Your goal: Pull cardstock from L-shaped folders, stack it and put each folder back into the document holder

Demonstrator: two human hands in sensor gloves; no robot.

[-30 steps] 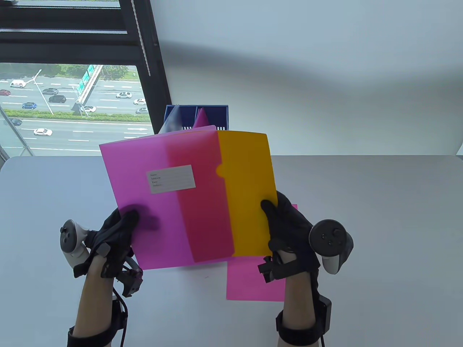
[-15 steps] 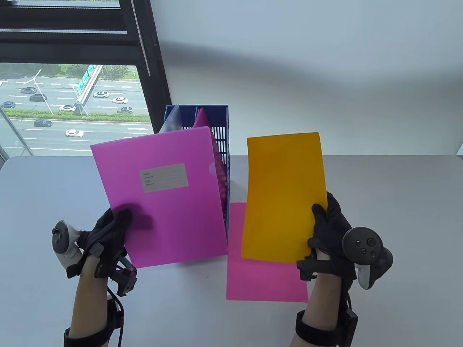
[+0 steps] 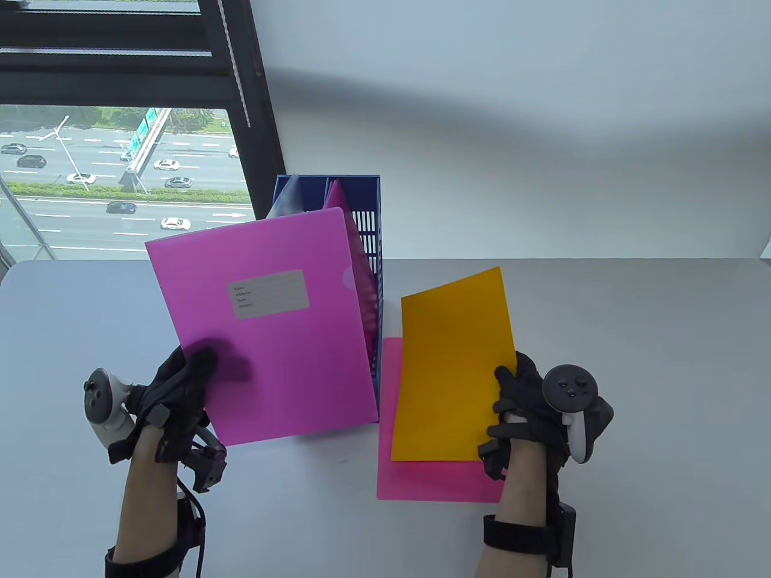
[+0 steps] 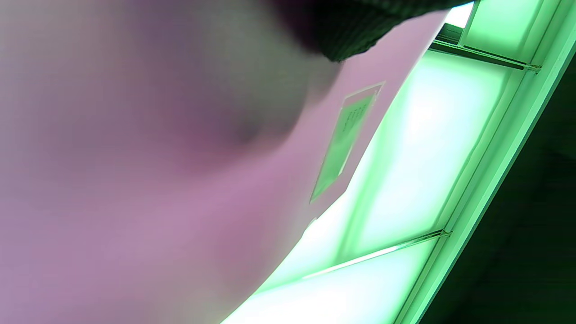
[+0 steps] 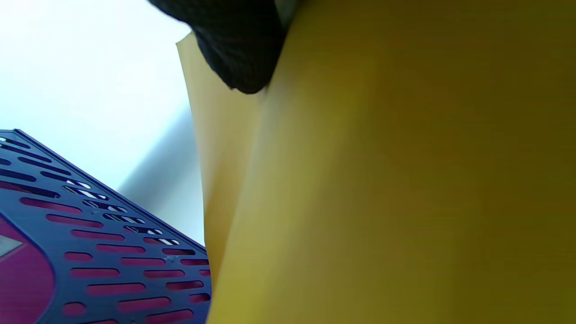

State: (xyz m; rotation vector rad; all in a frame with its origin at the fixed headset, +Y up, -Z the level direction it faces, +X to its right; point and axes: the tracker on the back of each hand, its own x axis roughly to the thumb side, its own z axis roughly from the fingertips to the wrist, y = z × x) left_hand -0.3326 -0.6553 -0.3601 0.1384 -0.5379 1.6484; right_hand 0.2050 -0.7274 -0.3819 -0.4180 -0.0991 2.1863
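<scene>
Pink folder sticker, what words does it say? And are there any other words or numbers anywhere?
Label on the pink folder: four short printed lines with blanks beside them, too small to read for sure; the second may be "Address".
Same label in the left wrist view: blurred, unreadable.
Green road signs outside the window: too small to read.
Orange cardstock, pink sheet, blue document holder: no text.

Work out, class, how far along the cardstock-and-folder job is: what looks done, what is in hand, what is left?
Done: a pink sheet lies flat on the table, starting the stack. In hand: the right hand holds the yellow cardstock over that sheet, and the left hand grips the pink folder, which looks emptied. Left: lay the yellow sheet down and return the folder to the blue document holder, where at least two folders stand.
</scene>
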